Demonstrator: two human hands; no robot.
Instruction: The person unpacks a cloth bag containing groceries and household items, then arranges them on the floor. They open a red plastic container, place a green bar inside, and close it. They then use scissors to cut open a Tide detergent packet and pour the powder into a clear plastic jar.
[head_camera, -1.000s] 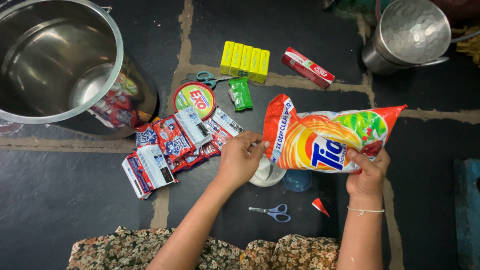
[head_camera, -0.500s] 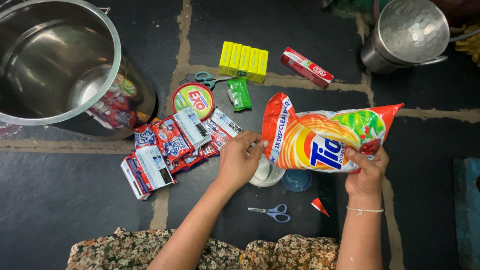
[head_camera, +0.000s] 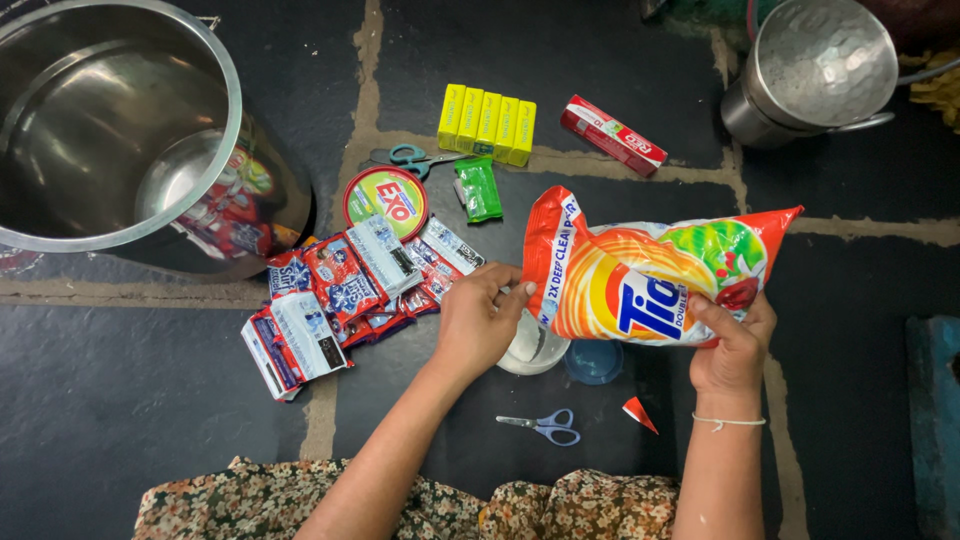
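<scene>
Orange bag (head_camera: 650, 275) held tilted over white bowl (head_camera: 535, 348), left hand (head_camera: 480, 318) fingers pinching its cut end, right hand (head_camera: 733, 340) gripping bottom; corner (head_camera: 639, 413) already snipped beside scissors (head_camera: 542, 425), pouring seemingly barely begun.

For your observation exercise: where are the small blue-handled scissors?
Small blue-handled scissors lie on the dark floor, between the person's forearms, just below the white bowl.

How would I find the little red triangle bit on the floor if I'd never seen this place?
Start at the big orange powder bag that both hands hold above the dark stone floor. Look just below it, beside the right hand wrist, right of the blue-handled scissors. The red cut-off corner lies there alone, tiny and pointed, unlike the round blue lid above it.
</scene>
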